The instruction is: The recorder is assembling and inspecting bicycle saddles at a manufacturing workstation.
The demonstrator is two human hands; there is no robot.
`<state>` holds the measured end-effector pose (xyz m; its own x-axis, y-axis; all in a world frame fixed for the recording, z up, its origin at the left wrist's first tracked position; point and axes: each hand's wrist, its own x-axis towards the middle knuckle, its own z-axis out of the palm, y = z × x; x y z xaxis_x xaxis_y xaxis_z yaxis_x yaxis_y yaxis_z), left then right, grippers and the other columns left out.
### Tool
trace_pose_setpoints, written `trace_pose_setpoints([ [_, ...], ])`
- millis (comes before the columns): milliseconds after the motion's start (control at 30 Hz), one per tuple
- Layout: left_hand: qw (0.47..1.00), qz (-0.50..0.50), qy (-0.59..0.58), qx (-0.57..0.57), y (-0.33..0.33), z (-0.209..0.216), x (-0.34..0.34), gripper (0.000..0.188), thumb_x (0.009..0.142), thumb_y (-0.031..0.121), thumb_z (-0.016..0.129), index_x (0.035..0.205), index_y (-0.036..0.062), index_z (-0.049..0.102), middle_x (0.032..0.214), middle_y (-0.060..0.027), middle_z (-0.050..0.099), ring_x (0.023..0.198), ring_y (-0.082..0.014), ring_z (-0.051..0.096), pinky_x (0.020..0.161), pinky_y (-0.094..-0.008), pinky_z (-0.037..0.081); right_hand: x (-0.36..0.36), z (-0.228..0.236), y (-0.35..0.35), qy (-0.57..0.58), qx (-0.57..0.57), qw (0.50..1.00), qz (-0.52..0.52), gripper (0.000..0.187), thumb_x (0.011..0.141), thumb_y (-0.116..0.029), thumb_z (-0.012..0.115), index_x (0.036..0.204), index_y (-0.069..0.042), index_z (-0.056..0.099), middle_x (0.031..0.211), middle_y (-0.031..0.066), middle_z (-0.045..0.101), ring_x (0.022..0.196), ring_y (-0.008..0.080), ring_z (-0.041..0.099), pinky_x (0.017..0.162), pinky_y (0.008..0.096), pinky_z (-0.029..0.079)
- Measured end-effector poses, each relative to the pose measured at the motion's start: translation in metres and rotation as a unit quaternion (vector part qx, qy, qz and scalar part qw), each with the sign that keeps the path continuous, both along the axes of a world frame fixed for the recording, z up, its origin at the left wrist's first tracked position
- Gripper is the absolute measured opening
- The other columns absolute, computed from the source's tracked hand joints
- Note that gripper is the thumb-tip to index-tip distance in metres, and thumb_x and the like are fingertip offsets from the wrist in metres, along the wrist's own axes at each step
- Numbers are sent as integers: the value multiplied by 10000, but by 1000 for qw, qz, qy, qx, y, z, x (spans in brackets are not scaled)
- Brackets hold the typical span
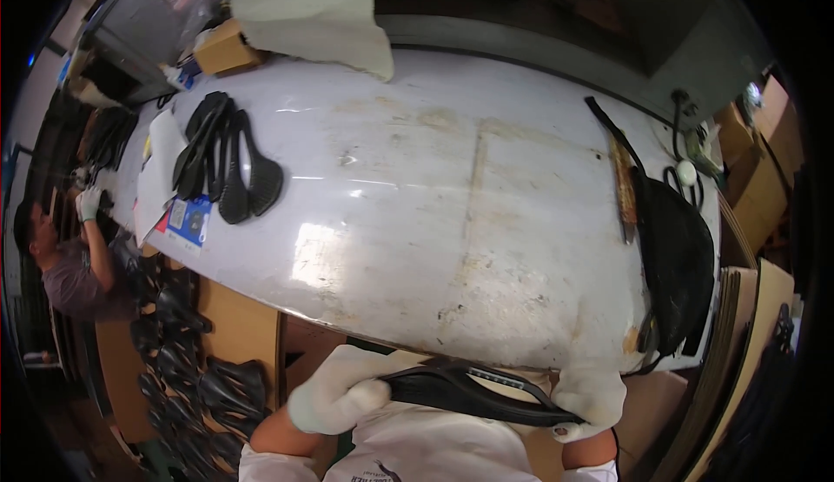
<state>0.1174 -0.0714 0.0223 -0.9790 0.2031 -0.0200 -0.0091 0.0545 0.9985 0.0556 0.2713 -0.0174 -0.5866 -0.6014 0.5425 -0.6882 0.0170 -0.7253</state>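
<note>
In white gloves, both hands hold a black bicycle saddle (469, 398) level in front of my body, just off the table's near edge. My left hand (340, 392) is closed on one end, its thumb lying along the near side. My right hand (591, 398) grips the other end, with a fingertip showing through the glove. A long slot in the saddle faces up, with a light strip along its far edge. Further off, several more black saddles (228, 160) lie in a small pile on the table's left side.
The white table (417, 221) is stained. On its right lie a black bag (678, 260) and a rusty bar (625, 191). Many black saddles (187, 378) fill the area at lower left. Cardboard sheets (730, 352) stand at right. A co-worker (74, 260) works at far left.
</note>
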Motion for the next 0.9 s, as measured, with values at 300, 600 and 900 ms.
trace_pose_setpoints([
  [300, 991, 4, 60, -118, 10, 0, -10, 561, 973, 482, 614, 960, -56, 772, 890, -180, 778, 772, -328, 768, 711, -378, 600, 5, 17, -39, 100, 281, 943, -145, 466, 903, -529, 698, 993, -73, 660, 671, 30, 565, 581, 211, 595, 596, 330, 482],
  [600, 961, -75, 193, -185, 11, -18, -15, 538, 913, 511, 671, 926, -15, 779, 880, -154, 776, 790, -324, 775, 682, -359, 596, 8, 8, -33, -5, 293, 952, -91, 557, 887, -635, 669, 862, -86, 577, 628, 51, 519, 523, 287, 549, 504, 403, 458],
  [900, 965, -25, 145, -216, 14, -4, -17, 579, 890, 549, 686, 915, -22, 776, 876, -161, 780, 796, -332, 775, 683, -372, 601, 7, 19, -61, 19, 360, 919, -156, 653, 877, -762, 578, 813, -113, 553, 591, 37, 516, 465, 217, 557, 491, 357, 460],
])
